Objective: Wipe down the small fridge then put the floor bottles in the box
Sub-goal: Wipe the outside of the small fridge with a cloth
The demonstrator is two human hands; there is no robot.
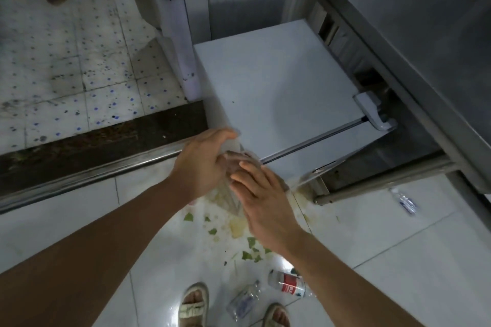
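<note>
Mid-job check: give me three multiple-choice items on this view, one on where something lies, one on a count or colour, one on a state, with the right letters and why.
1. Where does the red-labelled bottle lie?
A. on top of the small fridge
B. on the floor tiles near the sandalled feet
C. inside a box

2. How many bottles show on the floor?
A. one
B. three
C. five

3. What are the hands doing?
A. both are at a cloth at the fridge's front corner
B. each lifts a bottle
C. both hang empty at the sides

Key: 1 B, it lies on its side by the right foot. 2 B, the red-labelled one, a clear bottle between the feet, another at far right. 3 A, the left hand and right hand meet on the cloth at the small fridge.
</note>
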